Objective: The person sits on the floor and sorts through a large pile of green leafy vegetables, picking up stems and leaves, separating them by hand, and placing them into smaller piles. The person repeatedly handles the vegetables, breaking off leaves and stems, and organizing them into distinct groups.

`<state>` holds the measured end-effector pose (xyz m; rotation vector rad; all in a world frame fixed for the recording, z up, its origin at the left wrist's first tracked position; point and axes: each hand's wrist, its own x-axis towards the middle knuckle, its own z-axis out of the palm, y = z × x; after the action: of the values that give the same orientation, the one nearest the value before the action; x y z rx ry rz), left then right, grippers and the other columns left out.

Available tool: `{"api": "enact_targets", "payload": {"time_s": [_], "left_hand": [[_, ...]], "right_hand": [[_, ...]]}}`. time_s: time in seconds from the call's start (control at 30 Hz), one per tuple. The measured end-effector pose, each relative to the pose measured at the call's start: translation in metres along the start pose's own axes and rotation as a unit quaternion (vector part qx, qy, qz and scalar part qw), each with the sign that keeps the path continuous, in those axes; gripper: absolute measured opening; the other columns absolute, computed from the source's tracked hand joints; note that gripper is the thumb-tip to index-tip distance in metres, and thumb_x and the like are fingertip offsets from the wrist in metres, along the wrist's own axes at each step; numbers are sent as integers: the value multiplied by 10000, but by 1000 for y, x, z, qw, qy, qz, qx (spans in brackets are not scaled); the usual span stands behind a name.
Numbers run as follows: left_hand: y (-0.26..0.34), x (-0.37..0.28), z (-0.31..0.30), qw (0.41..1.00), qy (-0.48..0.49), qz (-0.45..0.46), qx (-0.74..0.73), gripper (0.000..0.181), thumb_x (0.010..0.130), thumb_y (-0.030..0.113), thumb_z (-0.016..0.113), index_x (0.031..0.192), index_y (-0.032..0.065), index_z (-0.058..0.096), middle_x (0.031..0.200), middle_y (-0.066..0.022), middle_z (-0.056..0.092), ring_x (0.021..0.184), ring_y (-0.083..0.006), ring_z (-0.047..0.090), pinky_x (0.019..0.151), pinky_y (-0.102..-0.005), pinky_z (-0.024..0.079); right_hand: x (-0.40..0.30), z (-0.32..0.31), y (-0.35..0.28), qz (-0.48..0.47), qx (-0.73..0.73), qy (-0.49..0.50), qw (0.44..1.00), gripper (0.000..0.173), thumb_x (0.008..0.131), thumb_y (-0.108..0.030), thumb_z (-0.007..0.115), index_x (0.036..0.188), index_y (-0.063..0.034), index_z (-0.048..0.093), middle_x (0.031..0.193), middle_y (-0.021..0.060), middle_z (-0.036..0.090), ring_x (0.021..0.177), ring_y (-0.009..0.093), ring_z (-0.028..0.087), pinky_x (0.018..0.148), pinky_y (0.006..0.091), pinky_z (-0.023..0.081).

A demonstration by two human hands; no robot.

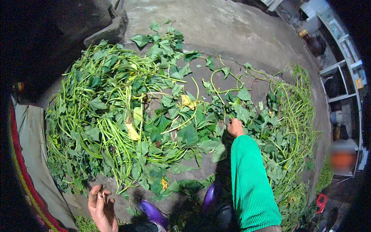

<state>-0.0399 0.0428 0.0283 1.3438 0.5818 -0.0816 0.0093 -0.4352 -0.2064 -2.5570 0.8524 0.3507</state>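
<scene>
Long green vines with broad pointed leaves [116,98] lie heaped on the floor. My right hand [235,127], its arm in a green ribbed sleeve, reaches into the leaves right of the middle; its fingers are bent at a green stem [221,104], and whether they grip it cannot be told. My left hand [101,207] hangs at the lower left, palm partly up with curled, soiled fingers apart and nothing in it. A few yellow leaves [188,102] show among the green ones.
Purple shoes [152,213] stand at the lower edge of the vines. More vines [295,116] lie along the right. A metal-framed rack [337,97] stands far right, near a blurred round shape. Pale cloth [32,139] with a red edge is at left; a red object [321,203] lies lower right.
</scene>
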Motion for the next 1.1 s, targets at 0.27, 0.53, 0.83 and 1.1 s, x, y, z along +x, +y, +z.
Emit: {"api": "enact_targets", "payload": {"time_s": [0.27,0.53,0.83,1.1], "left_hand": [[-8,-16,31,997,-18,-4,79,341,764,178,595,1057,53,475,933,-28,526,814,-112,516,607,-219,412],[-9,-31,61,997,-50,-11,59,224,787,155,566,986,65,517,916,-30,547,804,-128,519,622,-239,408],[-1,-52,73,991,-111,-27,73,248,797,135,552,996,-7,515,874,-87,571,743,-140,554,622,-232,437],[-3,-73,94,956,-181,122,197,254,798,97,538,1009,-45,544,915,-100,605,837,-134,554,765,-254,425]], "right_hand": [[24,74,-19,97,53,54,992,689,696,-163,607,1254,-32,225,1127,181,444,1064,339,409,830,518,315],[0,56,-9,-1,332,-80,940,289,701,-118,608,954,12,558,782,149,597,649,217,571,555,335,445],[-85,-101,-109,-86,799,-243,543,295,912,-170,324,1121,6,432,820,130,565,636,173,547,593,249,454],[-189,-134,-178,-157,684,-321,636,333,907,-191,334,1167,6,397,850,100,543,680,107,528,607,258,463]]}}
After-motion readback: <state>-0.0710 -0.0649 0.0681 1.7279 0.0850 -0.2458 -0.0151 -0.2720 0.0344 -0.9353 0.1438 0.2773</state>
